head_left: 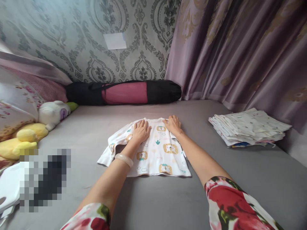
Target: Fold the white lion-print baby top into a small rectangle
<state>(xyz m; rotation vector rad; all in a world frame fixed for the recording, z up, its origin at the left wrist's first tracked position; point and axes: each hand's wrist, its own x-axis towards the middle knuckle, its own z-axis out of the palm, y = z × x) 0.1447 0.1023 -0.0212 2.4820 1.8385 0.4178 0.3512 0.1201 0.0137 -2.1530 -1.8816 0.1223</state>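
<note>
A small white long-sleeved shirt [153, 156] with lion faces and green plants printed on it lies spread on the grey bed sheet. Its neckline points away from me and its hem faces me. My left hand [141, 130] rests flat on the upper left of the shirt, fingers stretched out, a pale bangle on the wrist. At the other shoulder, my right hand [174, 124] presses on the cloth with its fingers extended. The left sleeve reaches out and down to the left. My right arm hides most of the other sleeve.
On the right stands a stack of folded clothes [249, 126]. A long black and maroon bag [124, 92] lies along the wall. White [54, 113] and yellow plush toys [20, 145] sit at the left, near a white object [11, 185] and a pixelated patch.
</note>
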